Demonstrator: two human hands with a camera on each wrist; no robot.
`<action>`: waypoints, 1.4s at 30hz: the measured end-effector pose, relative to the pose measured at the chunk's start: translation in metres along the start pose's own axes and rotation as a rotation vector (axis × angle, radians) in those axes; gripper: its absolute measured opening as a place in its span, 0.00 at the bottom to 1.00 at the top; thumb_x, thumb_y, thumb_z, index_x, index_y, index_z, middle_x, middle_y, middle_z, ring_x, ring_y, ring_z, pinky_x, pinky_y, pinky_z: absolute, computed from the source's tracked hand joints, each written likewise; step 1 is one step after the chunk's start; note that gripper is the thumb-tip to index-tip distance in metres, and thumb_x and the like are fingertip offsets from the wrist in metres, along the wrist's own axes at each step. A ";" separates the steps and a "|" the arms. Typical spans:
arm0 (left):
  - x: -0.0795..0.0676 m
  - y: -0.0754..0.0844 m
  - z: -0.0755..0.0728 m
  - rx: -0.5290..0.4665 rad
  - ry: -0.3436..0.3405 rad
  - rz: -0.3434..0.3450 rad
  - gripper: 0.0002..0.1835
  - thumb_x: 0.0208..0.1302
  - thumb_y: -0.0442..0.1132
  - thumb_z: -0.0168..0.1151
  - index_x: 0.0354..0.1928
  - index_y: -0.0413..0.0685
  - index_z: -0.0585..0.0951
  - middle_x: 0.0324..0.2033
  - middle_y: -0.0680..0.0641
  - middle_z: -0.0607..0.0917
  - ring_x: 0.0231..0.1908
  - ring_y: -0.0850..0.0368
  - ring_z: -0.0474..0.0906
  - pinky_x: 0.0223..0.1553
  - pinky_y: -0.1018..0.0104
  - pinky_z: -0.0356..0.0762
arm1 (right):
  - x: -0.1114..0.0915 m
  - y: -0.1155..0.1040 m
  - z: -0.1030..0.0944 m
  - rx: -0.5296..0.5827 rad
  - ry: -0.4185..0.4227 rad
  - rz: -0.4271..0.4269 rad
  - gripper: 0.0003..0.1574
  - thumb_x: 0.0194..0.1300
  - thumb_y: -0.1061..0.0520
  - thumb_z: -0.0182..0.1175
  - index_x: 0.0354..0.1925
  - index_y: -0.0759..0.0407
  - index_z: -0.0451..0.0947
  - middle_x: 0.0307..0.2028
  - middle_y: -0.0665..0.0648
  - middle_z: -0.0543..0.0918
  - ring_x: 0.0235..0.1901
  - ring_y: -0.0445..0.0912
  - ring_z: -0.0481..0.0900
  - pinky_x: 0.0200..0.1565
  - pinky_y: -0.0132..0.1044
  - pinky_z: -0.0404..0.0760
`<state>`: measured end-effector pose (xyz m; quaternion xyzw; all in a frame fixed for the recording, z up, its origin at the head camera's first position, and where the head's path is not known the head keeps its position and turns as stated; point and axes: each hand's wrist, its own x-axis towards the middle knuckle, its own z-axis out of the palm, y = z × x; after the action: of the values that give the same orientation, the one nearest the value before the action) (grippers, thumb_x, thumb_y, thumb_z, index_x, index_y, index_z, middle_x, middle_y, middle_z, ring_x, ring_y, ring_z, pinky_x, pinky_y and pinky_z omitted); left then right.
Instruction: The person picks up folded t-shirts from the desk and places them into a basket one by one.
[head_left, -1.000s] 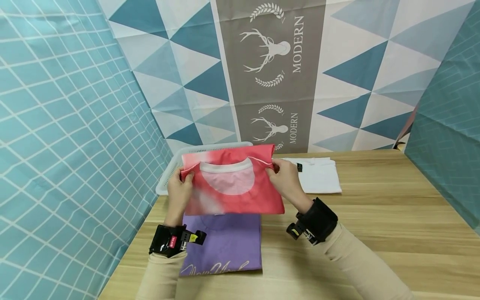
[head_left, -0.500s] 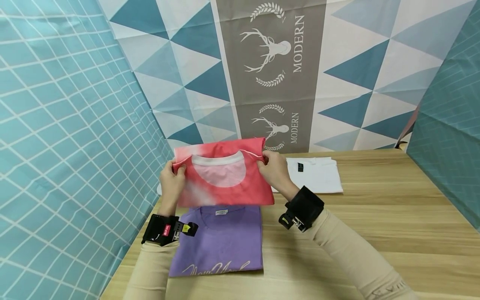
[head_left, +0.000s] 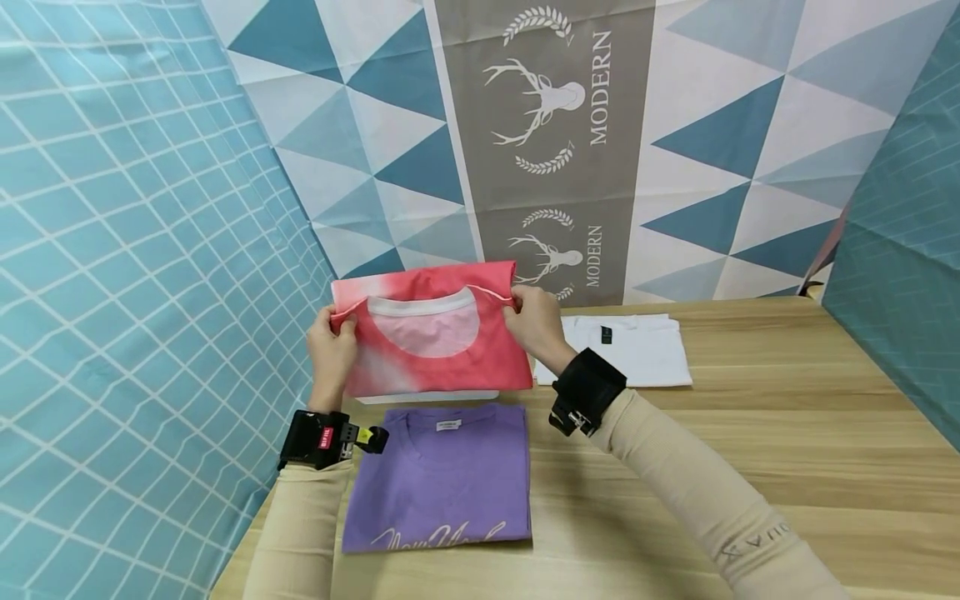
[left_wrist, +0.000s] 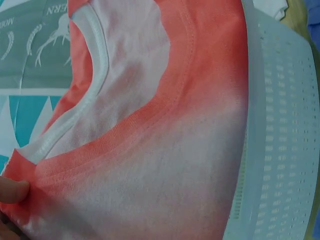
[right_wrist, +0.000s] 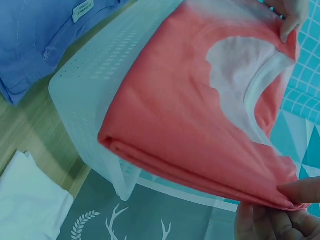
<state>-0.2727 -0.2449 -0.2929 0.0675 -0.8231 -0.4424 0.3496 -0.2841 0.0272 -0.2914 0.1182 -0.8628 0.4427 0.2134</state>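
Note:
A folded red and white T-shirt [head_left: 442, 367] with a pale neckband is held up by both hands. My left hand [head_left: 330, 354] pinches its left shoulder corner between thumb and fingers. On the other side my right hand [head_left: 542, 329] pinches the right shoulder corner. Behind and below the shirt stands a white perforated plastic basket [right_wrist: 100, 85], largely hidden by the shirt in the head view. In the left wrist view the shirt's lower edge hangs beside the basket wall [left_wrist: 285, 115]; whether they touch I cannot tell.
A folded purple T-shirt [head_left: 450, 475] with script lettering lies on the wooden table [head_left: 750, 450], in front of the basket. To the right lies a folded white T-shirt [head_left: 637, 354] with a black label. A patterned cloth [head_left: 555, 167] hangs behind the table; blue checked cloth [head_left: 150, 292] lines the left.
Both hands have moved left and slightly farther away with the red and white shirt still pinched between them. More of the purple shirt now shows, and the basket's near rim appears below the red shirt.

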 end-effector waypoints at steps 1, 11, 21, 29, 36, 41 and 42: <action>0.002 -0.001 0.000 -0.002 -0.005 -0.008 0.12 0.66 0.28 0.51 0.48 0.27 0.76 0.36 0.36 0.78 0.31 0.63 0.66 0.31 0.83 0.62 | 0.002 -0.001 0.001 -0.006 -0.003 0.000 0.07 0.59 0.66 0.57 0.25 0.65 0.78 0.22 0.62 0.82 0.23 0.48 0.72 0.28 0.30 0.62; 0.020 -0.004 -0.001 -0.019 0.027 -0.019 0.13 0.67 0.29 0.51 0.51 0.30 0.76 0.38 0.37 0.77 0.34 0.61 0.65 0.33 0.81 0.61 | 0.017 -0.007 0.013 -0.035 -0.010 0.037 0.07 0.59 0.64 0.58 0.26 0.63 0.79 0.25 0.60 0.84 0.27 0.48 0.75 0.30 0.29 0.63; 0.034 -0.013 0.000 -0.015 0.078 -0.006 0.13 0.66 0.28 0.53 0.51 0.31 0.78 0.40 0.35 0.80 0.34 0.62 0.66 0.34 0.82 0.62 | 0.026 -0.003 0.035 0.053 0.038 0.058 0.06 0.58 0.65 0.58 0.28 0.64 0.81 0.25 0.62 0.84 0.28 0.50 0.76 0.35 0.33 0.71; 0.040 -0.030 0.010 -0.029 0.091 -0.007 0.13 0.65 0.27 0.55 0.49 0.31 0.79 0.39 0.35 0.80 0.33 0.64 0.65 0.34 0.83 0.61 | 0.028 0.011 0.054 0.095 0.020 0.064 0.08 0.62 0.65 0.57 0.36 0.64 0.83 0.29 0.62 0.84 0.29 0.49 0.75 0.31 0.28 0.65; 0.039 -0.055 0.016 -0.047 0.068 -0.010 0.11 0.64 0.27 0.54 0.47 0.30 0.77 0.36 0.37 0.78 0.31 0.67 0.64 0.33 0.82 0.61 | 0.024 0.024 0.065 0.075 0.005 0.070 0.07 0.60 0.66 0.56 0.30 0.63 0.81 0.25 0.61 0.82 0.28 0.50 0.75 0.30 0.29 0.65; 0.035 -0.068 0.017 -0.084 0.038 -0.012 0.10 0.65 0.27 0.54 0.46 0.28 0.76 0.38 0.35 0.78 0.31 0.69 0.64 0.34 0.83 0.62 | 0.021 0.027 0.070 0.064 -0.024 0.062 0.07 0.60 0.65 0.57 0.33 0.61 0.83 0.27 0.60 0.85 0.28 0.50 0.77 0.29 0.29 0.67; 0.034 -0.071 0.018 -0.093 0.040 -0.009 0.10 0.65 0.26 0.54 0.46 0.28 0.76 0.38 0.34 0.78 0.31 0.70 0.64 0.33 0.83 0.63 | 0.020 0.028 0.072 0.068 -0.037 0.055 0.07 0.60 0.65 0.57 0.32 0.62 0.83 0.27 0.60 0.84 0.28 0.49 0.77 0.29 0.29 0.67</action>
<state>-0.3236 -0.2891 -0.3368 0.0635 -0.7942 -0.4803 0.3667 -0.3321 -0.0150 -0.3389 0.1099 -0.8541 0.4752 0.1808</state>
